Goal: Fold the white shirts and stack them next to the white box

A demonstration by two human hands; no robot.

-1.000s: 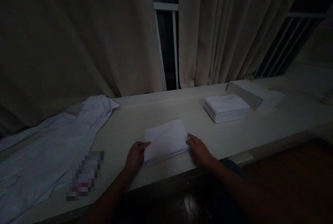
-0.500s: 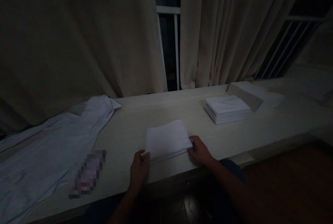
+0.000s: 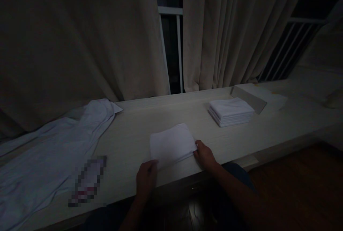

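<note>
Cloth (image 3: 173,145) | right hand (image 3: 205,155): grip pinching corner | left hand (image 3: 146,176): touching corner

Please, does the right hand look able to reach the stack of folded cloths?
Probably yes: nothing visible stands between the right hand and the stack. But the hand holds the folded cloth by its edge, so likely must let go first.

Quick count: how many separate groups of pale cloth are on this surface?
3: the folded cloth pinched by the right hand, the neat stack farther right, and the loose heap on the left. Some pieces may be hidden in the stack or heap.
</note>
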